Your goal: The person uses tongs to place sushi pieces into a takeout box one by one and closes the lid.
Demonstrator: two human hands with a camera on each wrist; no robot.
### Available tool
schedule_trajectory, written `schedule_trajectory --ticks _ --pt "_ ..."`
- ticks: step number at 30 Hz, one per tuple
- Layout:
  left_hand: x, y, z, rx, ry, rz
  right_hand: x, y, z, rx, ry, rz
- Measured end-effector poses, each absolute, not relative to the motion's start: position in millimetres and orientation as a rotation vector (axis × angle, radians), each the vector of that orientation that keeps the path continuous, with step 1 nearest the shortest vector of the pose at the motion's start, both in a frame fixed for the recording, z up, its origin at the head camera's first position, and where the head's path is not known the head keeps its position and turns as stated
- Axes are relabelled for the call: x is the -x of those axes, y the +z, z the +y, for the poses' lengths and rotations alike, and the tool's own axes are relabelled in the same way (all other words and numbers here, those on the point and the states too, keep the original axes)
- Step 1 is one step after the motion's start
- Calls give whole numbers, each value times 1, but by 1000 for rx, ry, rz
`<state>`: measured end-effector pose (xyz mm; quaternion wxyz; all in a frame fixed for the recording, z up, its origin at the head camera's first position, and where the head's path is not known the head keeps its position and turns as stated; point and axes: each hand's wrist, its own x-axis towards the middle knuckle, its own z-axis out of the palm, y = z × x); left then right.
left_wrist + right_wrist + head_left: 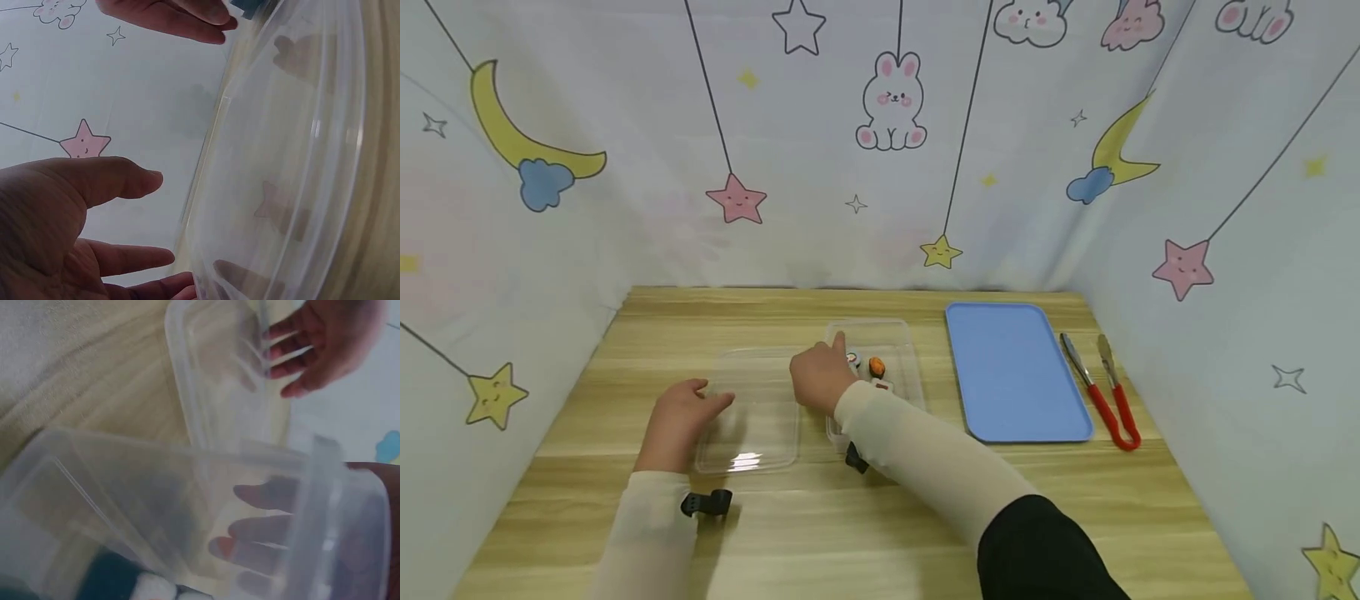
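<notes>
A clear plastic lid (763,421) lies flat on the wooden table. My left hand (681,417) hovers at its left edge, thumb and fingers spread, holding nothing; the left wrist view shows this hand (56,219) beside the lid (262,156). Right of the lid stands a clear plastic box (912,375) holding several small sushi-like pieces, one with an orange top (877,367). My right hand (822,375) is at the box's left side. In the right wrist view its straight fingers (262,540) show through the box wall (125,469); contact is unclear.
A blue tray (1018,375) lies right of the box. Beside it are tongs (1112,408) with red handles, spread apart. A patterned white curtain (850,233) borders the table at the back and both sides.
</notes>
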<state>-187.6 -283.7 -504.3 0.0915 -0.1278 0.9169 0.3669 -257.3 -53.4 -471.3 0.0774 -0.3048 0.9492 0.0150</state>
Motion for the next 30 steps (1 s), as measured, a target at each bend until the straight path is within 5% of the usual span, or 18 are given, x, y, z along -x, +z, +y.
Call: schedule_trajectory --ticks 30 --pt "192 -502 -281 506 1226 2692 261 -476 -60 761 -272 2809"
